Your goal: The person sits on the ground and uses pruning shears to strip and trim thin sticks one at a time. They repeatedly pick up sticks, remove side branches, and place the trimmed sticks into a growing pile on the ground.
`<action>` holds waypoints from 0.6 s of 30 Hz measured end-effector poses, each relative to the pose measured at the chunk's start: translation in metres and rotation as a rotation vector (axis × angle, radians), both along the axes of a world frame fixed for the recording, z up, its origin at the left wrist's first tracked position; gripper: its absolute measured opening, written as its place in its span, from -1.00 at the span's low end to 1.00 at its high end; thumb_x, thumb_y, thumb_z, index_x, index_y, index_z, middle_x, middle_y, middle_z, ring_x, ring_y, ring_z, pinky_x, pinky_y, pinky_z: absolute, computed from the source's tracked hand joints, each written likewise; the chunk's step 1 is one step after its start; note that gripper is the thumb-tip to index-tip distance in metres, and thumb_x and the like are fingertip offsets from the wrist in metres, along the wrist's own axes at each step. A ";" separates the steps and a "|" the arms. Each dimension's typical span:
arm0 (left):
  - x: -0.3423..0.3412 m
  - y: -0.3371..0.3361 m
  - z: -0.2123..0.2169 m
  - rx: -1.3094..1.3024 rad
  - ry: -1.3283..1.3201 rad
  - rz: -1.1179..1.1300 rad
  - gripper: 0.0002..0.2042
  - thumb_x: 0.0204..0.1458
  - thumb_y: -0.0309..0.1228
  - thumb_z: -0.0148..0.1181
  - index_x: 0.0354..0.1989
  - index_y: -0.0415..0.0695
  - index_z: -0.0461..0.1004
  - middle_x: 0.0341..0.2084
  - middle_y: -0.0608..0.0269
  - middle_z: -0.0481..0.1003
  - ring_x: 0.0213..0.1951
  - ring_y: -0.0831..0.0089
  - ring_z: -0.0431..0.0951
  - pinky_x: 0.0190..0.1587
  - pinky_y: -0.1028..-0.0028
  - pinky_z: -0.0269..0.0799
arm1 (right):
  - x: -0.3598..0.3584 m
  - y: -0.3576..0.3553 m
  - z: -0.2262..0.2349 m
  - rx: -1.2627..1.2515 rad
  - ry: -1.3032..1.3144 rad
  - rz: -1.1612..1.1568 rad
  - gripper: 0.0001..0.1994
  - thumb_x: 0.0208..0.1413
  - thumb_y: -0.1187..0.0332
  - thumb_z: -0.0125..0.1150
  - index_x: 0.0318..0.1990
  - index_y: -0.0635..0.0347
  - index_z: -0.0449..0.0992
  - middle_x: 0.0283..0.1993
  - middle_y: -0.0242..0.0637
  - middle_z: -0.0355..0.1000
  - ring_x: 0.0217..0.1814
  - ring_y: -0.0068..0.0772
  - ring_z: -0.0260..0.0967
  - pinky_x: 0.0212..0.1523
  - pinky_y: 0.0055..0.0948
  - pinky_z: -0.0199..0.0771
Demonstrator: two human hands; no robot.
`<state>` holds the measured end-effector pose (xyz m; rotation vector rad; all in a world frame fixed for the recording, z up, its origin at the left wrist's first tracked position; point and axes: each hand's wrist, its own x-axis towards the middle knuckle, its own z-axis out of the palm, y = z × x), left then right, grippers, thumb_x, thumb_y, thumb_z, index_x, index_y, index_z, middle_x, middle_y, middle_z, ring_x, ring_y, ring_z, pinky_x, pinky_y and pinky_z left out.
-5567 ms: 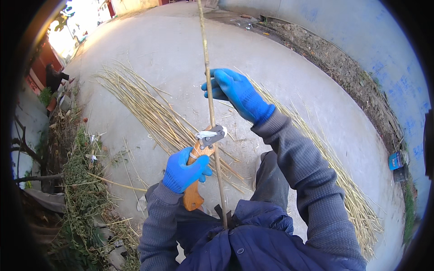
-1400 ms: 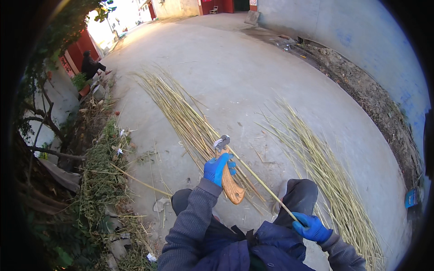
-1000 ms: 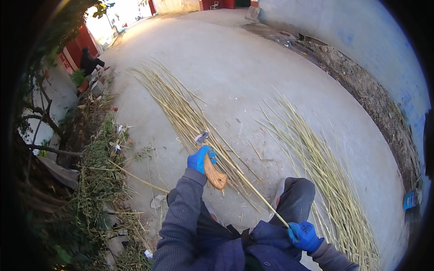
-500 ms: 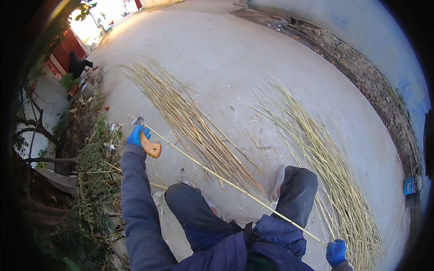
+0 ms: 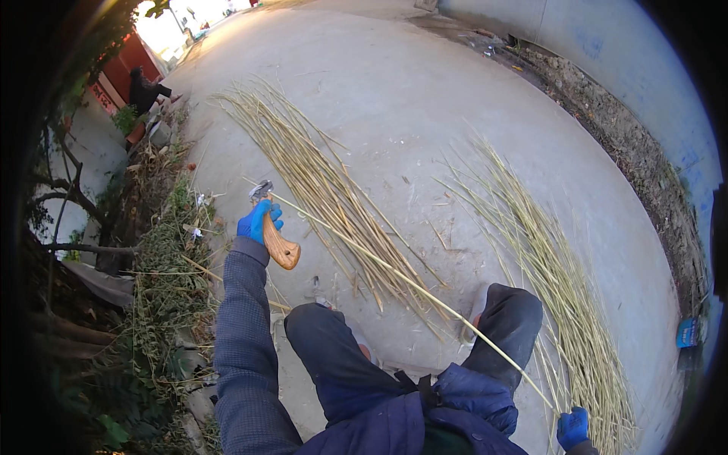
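My left hand (image 5: pixel 256 223), in a blue glove, is closed around the curved wooden handle of a tool (image 5: pixel 282 249) with a small metal head. A long, thin pale-green stalk (image 5: pixel 409 282) runs from that metal head across my knees toward the lower right. Its tip pokes out a little beyond the head; how the head meets the stalk is too small to tell. My blue-gloved right hand (image 5: pixel 572 428) grips the other end of the stalk, low beside my right knee. Next to that hand lies a bundle of greenish stalks (image 5: pixel 565 303).
A second bundle, of browner stalks (image 5: pixel 326 178), lies on the concrete ground (image 5: pixel 425 98) ahead of my feet. Cut weeds (image 5: pixel 171 280) and branches line the left edge. A person in dark clothes (image 5: pixel 144 91) sits far left. A blue container (image 5: pixel 687 332) stands by the right wall.
The whole view has shifted slightly. My left hand with the tool has come a little to the right in the picture. Both hands keep their holds on the tool and the stalk.
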<state>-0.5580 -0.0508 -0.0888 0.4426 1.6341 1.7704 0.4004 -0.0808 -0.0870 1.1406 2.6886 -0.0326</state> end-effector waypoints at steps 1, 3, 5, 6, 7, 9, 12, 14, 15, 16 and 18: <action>-0.016 -0.008 0.001 -0.044 -0.030 0.144 -0.39 0.11 -0.16 0.21 0.29 -0.18 0.24 0.12 -0.03 0.39 0.07 0.12 0.45 0.08 0.19 0.42 | 0.012 -0.002 0.015 -0.341 -0.196 -0.551 -0.65 0.22 0.17 0.05 -0.25 0.37 0.49 -0.24 0.18 0.48 -0.17 0.20 0.43 -0.20 0.01 0.43; -0.069 -0.035 0.016 -0.039 -0.013 0.264 -0.32 0.12 -0.13 0.18 0.38 -0.12 0.12 0.29 -0.11 0.22 0.25 -0.03 0.27 0.26 0.04 0.24 | 0.028 -0.010 0.032 -0.291 -0.235 -0.616 -0.52 0.24 0.07 -0.01 -0.17 0.48 0.48 -0.12 0.29 0.46 -0.02 0.33 0.38 0.00 0.06 0.37; -0.119 -0.066 0.026 0.003 -0.078 0.445 -0.42 0.12 -0.18 0.17 0.31 -0.08 0.23 0.21 -0.01 0.32 0.19 0.11 0.35 0.23 0.19 0.30 | 0.041 -0.016 0.037 -0.252 -0.280 -0.659 -0.50 0.24 0.08 0.00 -0.11 0.52 0.47 -0.08 0.29 0.45 0.02 0.36 0.36 0.11 0.03 0.33; -0.136 -0.085 0.026 0.024 -0.052 0.431 -0.46 0.13 -0.20 0.17 0.27 -0.06 0.27 0.18 0.05 0.34 0.17 0.18 0.37 0.21 0.25 0.32 | 0.045 -0.019 0.035 -0.218 -0.415 -0.577 -0.50 0.25 0.07 -0.03 -0.10 0.50 0.47 -0.05 0.26 0.45 0.04 0.22 0.40 0.14 0.00 0.36; -0.147 -0.101 0.027 0.023 -0.022 0.374 -0.43 0.13 -0.18 0.17 0.31 -0.06 0.24 0.25 0.06 0.29 0.22 0.17 0.32 0.25 0.24 0.26 | 0.047 -0.016 0.031 -0.012 -0.192 -0.396 -0.77 0.10 0.28 0.08 -0.30 0.32 0.37 -0.34 0.00 0.31 -0.24 0.05 0.30 0.02 -0.04 0.29; -0.149 -0.118 0.020 0.006 0.047 0.183 -0.30 0.09 -0.02 0.16 0.38 -0.01 0.14 0.29 0.13 0.24 0.14 0.22 0.31 0.16 0.18 0.24 | 0.042 -0.005 0.020 -0.011 0.130 -0.379 -0.84 -0.05 0.49 0.16 -0.49 0.15 0.27 -0.62 -0.24 0.15 -0.52 -0.10 0.16 -0.15 -0.08 0.21; -0.114 -0.113 0.005 -0.048 -0.134 -0.121 -0.24 0.13 0.11 0.02 0.45 0.04 0.01 0.38 0.14 0.07 0.28 0.14 0.17 0.20 0.09 0.22 | 0.022 0.032 0.010 0.289 -0.023 -0.156 -0.85 -0.10 0.52 0.18 -0.50 0.10 0.30 -0.65 -0.30 0.15 -0.51 -0.14 0.17 -0.28 -0.16 0.20; -0.074 -0.088 -0.004 0.007 -0.451 -0.228 -0.29 0.19 0.04 -0.04 0.46 0.03 -0.03 0.42 0.09 -0.01 0.40 0.12 0.04 0.34 0.04 0.07 | 0.005 0.063 0.010 0.437 0.110 -0.115 -0.82 -0.12 0.49 0.22 -0.29 0.15 0.45 -0.64 -0.37 0.16 -0.48 -0.22 0.23 -0.21 -0.18 0.24; -0.045 -0.071 -0.015 -0.091 -0.099 -0.061 -0.28 0.19 0.06 -0.06 0.46 0.00 -0.03 0.41 0.06 0.01 0.39 0.12 0.07 0.33 0.05 0.08 | -0.006 0.079 0.010 0.481 0.136 -0.142 -0.78 -0.11 0.48 0.24 -0.24 0.17 0.45 -0.60 -0.38 0.19 -0.48 -0.23 0.24 -0.18 -0.18 0.25; -0.012 -0.069 -0.018 -0.215 0.662 -0.303 -0.28 0.19 0.09 -0.08 0.45 -0.02 -0.02 0.40 0.06 0.02 0.37 0.11 0.10 0.33 0.07 0.09 | -0.015 0.090 0.010 0.457 0.150 -0.176 -0.77 -0.11 0.49 0.22 -0.22 0.16 0.45 -0.57 -0.37 0.22 -0.46 -0.23 0.26 -0.18 -0.19 0.25; 0.071 -0.033 -0.052 -0.228 0.482 -0.443 -0.27 0.19 0.10 -0.07 0.44 -0.02 -0.01 0.40 0.06 0.02 0.37 0.11 0.11 0.33 0.08 0.10 | -0.037 0.115 0.002 0.582 0.186 -0.217 -0.82 -0.09 0.42 0.19 -0.26 0.10 0.45 -0.56 -0.34 0.27 -0.41 -0.22 0.30 -0.22 -0.20 0.23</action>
